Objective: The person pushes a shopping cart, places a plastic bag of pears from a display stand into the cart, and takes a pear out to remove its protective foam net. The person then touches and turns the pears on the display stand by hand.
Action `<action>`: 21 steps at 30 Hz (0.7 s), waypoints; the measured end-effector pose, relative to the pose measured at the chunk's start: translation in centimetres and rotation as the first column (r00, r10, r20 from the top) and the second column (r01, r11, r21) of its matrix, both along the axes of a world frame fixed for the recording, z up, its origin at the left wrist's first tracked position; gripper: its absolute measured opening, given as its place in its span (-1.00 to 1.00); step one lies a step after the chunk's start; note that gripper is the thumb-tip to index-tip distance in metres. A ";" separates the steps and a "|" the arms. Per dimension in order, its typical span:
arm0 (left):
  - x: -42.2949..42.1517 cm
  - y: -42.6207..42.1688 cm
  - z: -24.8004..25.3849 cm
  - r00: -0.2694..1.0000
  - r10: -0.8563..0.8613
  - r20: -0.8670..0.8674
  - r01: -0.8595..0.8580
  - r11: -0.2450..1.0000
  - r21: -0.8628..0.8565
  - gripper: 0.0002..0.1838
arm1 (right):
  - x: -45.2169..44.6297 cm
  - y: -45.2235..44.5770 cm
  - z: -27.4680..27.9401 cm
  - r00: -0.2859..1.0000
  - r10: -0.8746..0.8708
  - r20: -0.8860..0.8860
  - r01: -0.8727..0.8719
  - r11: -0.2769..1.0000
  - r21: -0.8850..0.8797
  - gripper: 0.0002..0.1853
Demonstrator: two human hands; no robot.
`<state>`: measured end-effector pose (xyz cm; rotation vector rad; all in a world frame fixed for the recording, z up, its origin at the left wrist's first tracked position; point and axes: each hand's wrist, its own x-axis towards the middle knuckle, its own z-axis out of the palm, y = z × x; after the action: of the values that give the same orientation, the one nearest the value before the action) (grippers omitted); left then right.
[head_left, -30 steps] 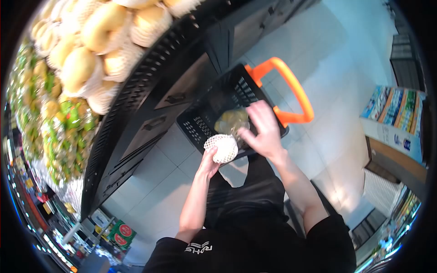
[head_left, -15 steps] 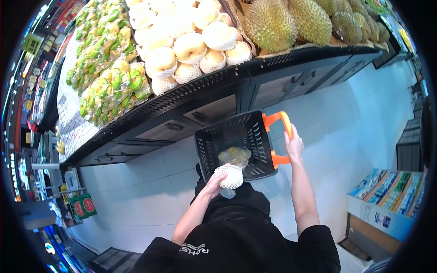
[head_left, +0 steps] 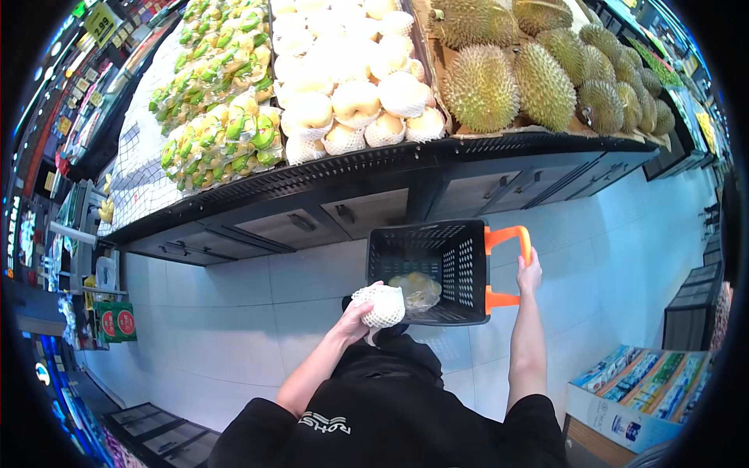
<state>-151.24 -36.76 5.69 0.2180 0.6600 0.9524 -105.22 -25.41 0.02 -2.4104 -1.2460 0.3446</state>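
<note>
Half a second on, my feed has the rectangular black slotted-plastic basket (head_left: 465, 269) shifted toward 3 o'clock of the held fruit, its long rim swung round to run nearly 9-to-3.

That round fruit in a white foam-net sleeve (head_left: 384, 306) shows no clear long axis. I see the left hand (head_left: 356, 319) grasping it from about 8 o'clock, and it overlaps the basket's near corner at 7 o'clock; I can't tell whether it hangs over the rim or just outside. From it, the basket's mouth opens toward 2 o'clock, so the left hand is nearer that mouth.

My view puts the right hand (head_left: 529, 274) at the basket's 3 o'clock end, closed around the orange U-shaped handle (head_left: 507, 235).

Inside, a clear plastic bag of yellow-green fruit (head_left: 419, 293) lies at the fruit's 2 o'clock.

Farther out, toward 12, pale-yellow net-sleeved fruits (head_left: 356, 103) fill the display, spiky green-brown durians (head_left: 481, 90) at their 3 o'clock.
</note>
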 end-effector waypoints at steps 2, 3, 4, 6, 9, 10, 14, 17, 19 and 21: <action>-0.2 0.5 1.4 1.000 0.028 0.006 -0.028 0.999 0.042 -0.02 | 1.5 0.2 -1.0 1.000 0.001 0.002 -0.001 1.000 0.007 -0.44; -0.4 0.7 1.9 0.999 0.038 0.009 -0.038 0.998 0.047 -0.02 | 1.8 0.4 -0.8 1.000 -0.011 0.001 0.011 1.000 0.008 -0.42; -0.5 0.9 2.3 0.998 0.056 -0.013 -0.055 0.995 0.077 0.00 | 2.1 0.5 -0.6 1.000 -0.003 0.005 0.003 1.000 0.013 -0.42; -0.9 1.1 3.3 0.995 0.087 -0.046 -0.081 0.989 0.124 0.04 | 2.6 0.7 0.2 0.999 -0.053 0.001 0.053 0.994 -0.093 -0.39; -1.1 1.8 5.5 0.985 0.162 0.060 -0.170 0.971 0.170 0.01 | -0.5 1.6 2.5 0.971 -0.070 0.227 0.102 0.986 -0.129 -0.31; -1.1 2.1 6.1 0.979 0.194 0.058 -0.202 0.965 0.169 0.01 | -2.0 2.0 2.0 0.997 0.043 0.063 -0.049 0.994 0.101 -0.29; -1.1 3.9 7.5 0.969 0.243 0.038 -0.245 0.946 0.212 0.03 | -17.9 -0.2 9.0 0.525 0.505 -0.685 -0.245 0.860 0.447 -0.37; -1.5 5.7 9.3 0.969 0.247 -0.009 -0.237 0.938 0.251 0.05 | -27.6 -2.8 15.0 0.154 0.607 -0.780 -0.395 0.761 0.515 -0.02; -2.4 7.0 10.2 0.974 0.226 0.009 -0.220 0.937 0.271 0.06 | -32.0 -2.9 15.6 0.041 0.617 -0.786 -0.377 0.738 0.560 0.20; -3.9 8.6 10.8 0.958 0.255 -0.135 -0.193 0.913 0.359 0.17 | -35.4 -2.6 16.8 -0.031 0.556 -0.831 -0.312 0.784 0.537 0.24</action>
<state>-155.17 -28.16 16.51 0.5519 0.6906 1.2806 -140.60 -28.05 16.85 -0.8724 -1.1288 1.6260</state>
